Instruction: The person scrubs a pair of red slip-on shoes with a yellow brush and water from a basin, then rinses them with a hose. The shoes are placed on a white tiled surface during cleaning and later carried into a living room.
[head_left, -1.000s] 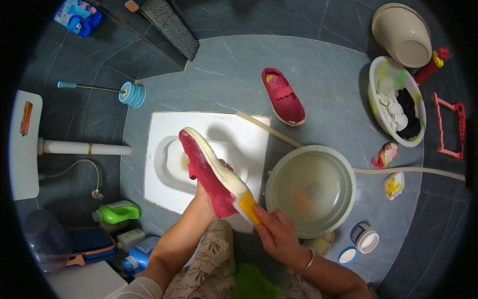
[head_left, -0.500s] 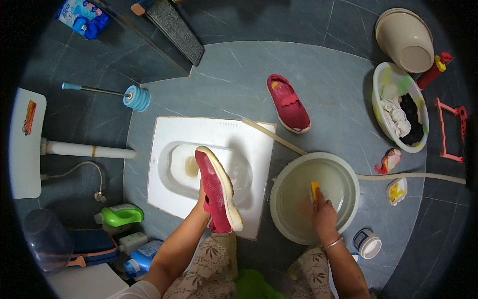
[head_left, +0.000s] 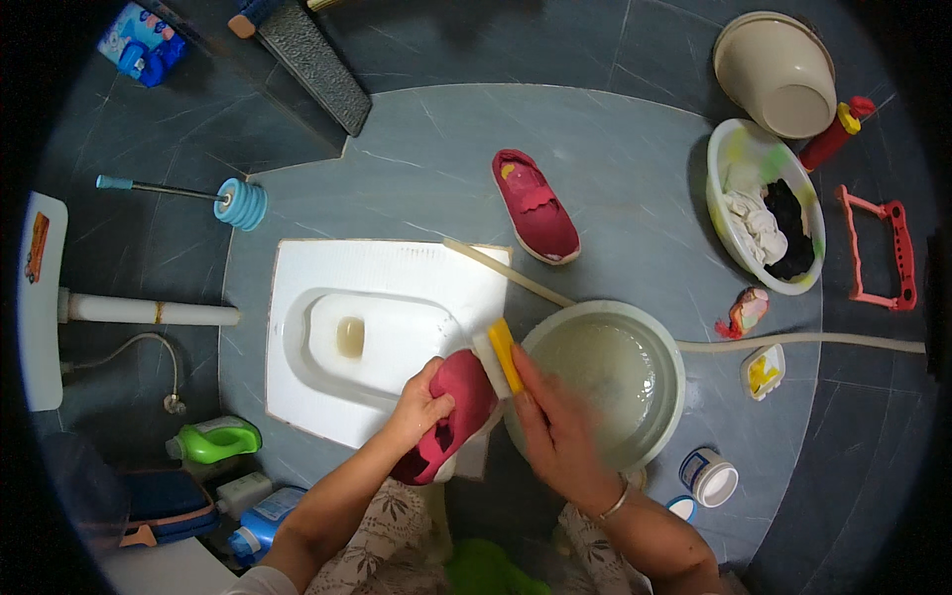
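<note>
My left hand (head_left: pixel 412 409) grips a red shoe (head_left: pixel 464 393) with a pale sole, held over the near right part of the white squat toilet (head_left: pixel 288 387). In my right hand (head_left: pixel 560 436), slightly blurred, is a scrub brush (head_left: pixel 506 355) with a yellow back and white bristles. Its bristles are against or right beside the shoe's toe end; exact contact is hard to make out. Below and beyond the right hand stands a round pale basin (head_left: pixel 677 397) of cloudy water. The matching red shoe (head_left: pixel 548 224) lies on the floor beyond the basin.
A beige hose (head_left: pixel 793 338) runs behind the basin onto the toilet's edge. At right are a tub of clothes (head_left: pixel 722 218), a soap dish (head_left: pixel 751 385) and an opened white jar (head_left: pixel 716 486). Bottles, including a green one (head_left: pixel 223 439), stand at lower left. A blue plunger (head_left: pixel 241 204) leans at left.
The brush has come up out of the basin water to the shoe's toe. My left hand has turned the shoe and brought it lower, nearer the basin. The view has shifted slightly.
</note>
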Tool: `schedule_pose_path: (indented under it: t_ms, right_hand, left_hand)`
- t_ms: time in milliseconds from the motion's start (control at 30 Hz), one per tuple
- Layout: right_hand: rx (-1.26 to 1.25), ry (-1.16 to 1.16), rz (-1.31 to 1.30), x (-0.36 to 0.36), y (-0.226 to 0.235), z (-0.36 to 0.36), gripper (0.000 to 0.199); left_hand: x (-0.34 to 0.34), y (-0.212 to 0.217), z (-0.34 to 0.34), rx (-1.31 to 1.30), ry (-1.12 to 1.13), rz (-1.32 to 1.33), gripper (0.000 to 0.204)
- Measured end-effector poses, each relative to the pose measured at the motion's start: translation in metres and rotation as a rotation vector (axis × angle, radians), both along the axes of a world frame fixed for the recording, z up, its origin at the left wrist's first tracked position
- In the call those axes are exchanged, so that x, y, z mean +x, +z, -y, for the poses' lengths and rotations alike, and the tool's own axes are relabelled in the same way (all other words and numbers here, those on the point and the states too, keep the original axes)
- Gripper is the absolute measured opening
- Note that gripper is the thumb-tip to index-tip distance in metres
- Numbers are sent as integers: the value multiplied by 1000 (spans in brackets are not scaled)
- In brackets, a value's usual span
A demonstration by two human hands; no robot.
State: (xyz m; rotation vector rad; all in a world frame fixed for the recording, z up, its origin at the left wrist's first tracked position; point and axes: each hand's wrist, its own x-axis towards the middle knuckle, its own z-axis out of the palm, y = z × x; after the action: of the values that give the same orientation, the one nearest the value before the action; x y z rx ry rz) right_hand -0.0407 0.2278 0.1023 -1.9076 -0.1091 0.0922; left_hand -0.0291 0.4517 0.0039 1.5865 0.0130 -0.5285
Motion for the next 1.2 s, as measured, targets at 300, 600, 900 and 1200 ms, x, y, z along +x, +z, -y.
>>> schedule_pose_path:
  t_ms: [300, 600, 900, 1200]
  right_hand:
    - [105, 6, -63, -14, -3, 8, 43]
    - [359, -1, -349, 12, -6, 6, 74]
    - [258, -342, -376, 20, -17, -2, 68]
    - [106, -181, -161, 28, -19, -36, 71]
  left_hand:
    - [11, 33, 8, 273, -268, 202, 27]
    - [52, 53, 18, 371, -434, 199, 36]
    - [6, 88, 32, 600, -29, 744, 34]
    - [15, 58, 72, -826, 568, -744, 63]
